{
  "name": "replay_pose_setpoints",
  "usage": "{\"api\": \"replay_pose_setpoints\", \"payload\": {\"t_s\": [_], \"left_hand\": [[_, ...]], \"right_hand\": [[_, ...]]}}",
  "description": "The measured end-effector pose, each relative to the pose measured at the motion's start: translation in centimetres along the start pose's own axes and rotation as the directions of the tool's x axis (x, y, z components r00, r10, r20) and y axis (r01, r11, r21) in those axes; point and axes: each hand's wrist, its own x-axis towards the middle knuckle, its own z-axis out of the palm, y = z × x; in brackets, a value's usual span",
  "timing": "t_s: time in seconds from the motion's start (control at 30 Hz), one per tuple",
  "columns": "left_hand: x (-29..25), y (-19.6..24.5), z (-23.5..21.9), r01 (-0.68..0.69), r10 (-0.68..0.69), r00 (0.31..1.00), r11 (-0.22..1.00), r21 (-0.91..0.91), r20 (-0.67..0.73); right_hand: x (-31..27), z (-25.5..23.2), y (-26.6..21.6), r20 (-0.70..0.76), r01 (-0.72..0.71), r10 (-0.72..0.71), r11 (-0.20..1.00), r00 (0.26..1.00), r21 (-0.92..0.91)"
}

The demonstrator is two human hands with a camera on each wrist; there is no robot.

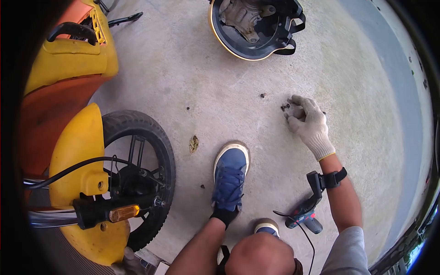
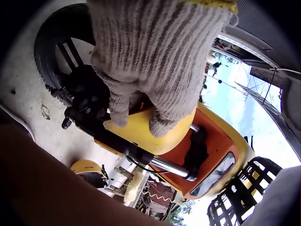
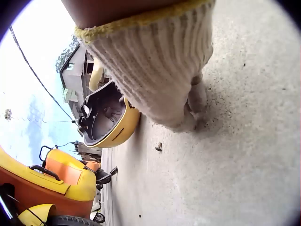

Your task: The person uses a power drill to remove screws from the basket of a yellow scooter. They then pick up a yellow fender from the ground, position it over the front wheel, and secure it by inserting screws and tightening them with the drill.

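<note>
In the head view my right hand (image 1: 309,120), in a knitted white glove, reaches down to the concrete on the right. Its fingers are bent, with thumb and forefinger apart. Small dark bolts (image 1: 285,107) lie right at the fingertips. Another bolt (image 1: 263,95) sits a little farther left; it also shows as a bolt (image 3: 159,147) in the right wrist view. My left hand (image 2: 146,70), gloved too, has its fingers pointing down and spread, overlapping the yellow front fender (image 2: 162,139) in its wrist view. Only a bit of the left hand (image 1: 131,260) shows at the head view's lower edge.
A yellow and orange motorbike with a black front tire (image 1: 167,174) stands on the left. An upturned yellow-rimmed shell (image 1: 250,57) lies ahead. A cordless drill (image 1: 313,224) is on the ground by my right forearm. A dry leaf (image 1: 194,144) lies near my blue shoe (image 1: 231,169).
</note>
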Motion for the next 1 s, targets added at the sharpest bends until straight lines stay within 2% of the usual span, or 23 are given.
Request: {"api": "replay_pose_setpoints", "payload": {"t_s": [0.07,0.1,0.17,0.2,0.27,0.3,0.33,0.37,0.4,0.43,0.47,0.5,0.53,0.57,0.6,0.67,0.8,0.87,0.9,0.93,1.0], "left_hand": [[-0.1,0.1,-0.1,0.014,-0.013,0.999,1.000,-0.028,0.035],[0.2,-0.1,0.3,0.021,-0.019,0.998,0.999,-0.041,0.052],[0.9,-0.2,1.2,0.040,-0.035,0.996,0.997,-0.066,0.084],[0.9,-0.2,1.2,0.049,-0.040,0.994,0.996,-0.080,0.102],[1.2,-0.2,1.2,0.064,-0.048,0.988,0.992,-0.109,0.144],[1.6,-0.3,1.7,0.070,-0.050,0.986,0.990,-0.122,0.162],[1.8,-0.5,2.2,0.077,-0.054,0.983,0.988,-0.131,0.174],[1.7,-0.4,2.4,0.086,-0.060,0.981,0.987,-0.138,0.185],[1.6,-0.1,2.4,0.098,-0.069,0.979,0.985,-0.143,0.194],[2.6,-0.3,3.8,0.110,-0.080,0.976,0.983,-0.146,0.202],[3.4,-0.5,5.6,0.111,-0.082,0.976,0.984,-0.142,0.200],[3.3,-0.2,7.1,0.097,-0.074,0.980,0.988,-0.121,0.184],[2.6,1.1,6.6,0.075,-0.060,0.985,0.993,-0.087,0.160],[-0.1,0.5,3.0,-0.017,0.016,0.981,1.000,-0.004,-0.192],[-3.0,-0.5,-1.0,-0.086,0.123,0.853,0.992,0.096,-0.507],[-3.2,-0.5,-1.1,-0.122,0.164,0.868,0.985,0.119,-0.468],[-2.8,-0.7,-0.7,-0.147,0.199,0.830,0.979,0.140,-0.522],[-2.7,-0.7,-0.8,-0.164,0.221,0.840,0.974,0.155,-0.496],[-2.6,-0.6,-0.8,-0.154,0.199,0.854,0.979,0.133,-0.481],[-2.8,-0.5,-0.8,-0.135,0.172,0.867,0.984,0.112,-0.467],[-3.1,-0.4,-0.7,-0.128,0.172,0.857,0.984,0.122,-0.485]], "right_hand": [[-0.7,0.1,0.7,-0.198,-0.025,0.075,0.969,0.977,0.248],[-0.8,-0.1,0.5,-0.200,-0.023,0.074,0.969,0.977,0.246],[-1.1,-0.6,0.0,-0.168,-0.211,0.296,0.895,0.940,0.393],[-1.0,-0.4,0.7,-0.171,-0.211,0.296,0.896,0.940,0.392],[-0.3,0.3,2.5,-0.020,-0.418,0.463,0.817,0.886,0.397],[-0.7,0.3,1.8,-0.181,-0.331,0.372,0.918,0.911,0.221],[-0.6,0.4,1.8,-0.179,-0.328,0.369,0.918,0.912,0.221],[-0.6,0.8,2.0,-0.252,-0.135,0.169,0.980,0.953,0.149],[-0.8,1.1,2.1,-0.304,0.060,-0.037,0.996,0.952,0.066],[-0.5,0.6,1.4,-0.188,0.054,-0.051,0.998,0.981,0.011],[-0.4,0.3,1.0,-0.175,0.067,-0.062,0.997,0.983,0.026],[0.1,0.5,0.8,-0.111,0.078,-0.088,0.992,0.990,-0.096],[0.9,1.0,0.3,-0.044,0.108,-0.119,0.973,0.992,-0.204],[1.4,1.1,-0.2,-0.010,0.104,-0.109,0.972,0.994,-0.212],[1.5,1.2,-0.2,0.022,0.096,-0.094,0.970,0.995,-0.225],[2.0,1.8,0.9,-0.007,0.156,-0.164,0.950,0.986,-0.271],[1.9,1.5,1.9,-0.011,0.244,-0.258,0.925,0.966,-0.291],[1.4,1.3,1.5,-0.142,0.161,-0.170,0.984,0.975,-0.072],[0.6,1.2,0.1,-0.133,0.118,-0.088,0.966,0.987,0.231],[-0.3,1.4,-1.5,-0.119,0.122,-0.095,0.963,0.988,0.242],[-2.4,1.9,-5.3,-0.044,0.188,-0.194,0.829,0.980,0.528]]}}
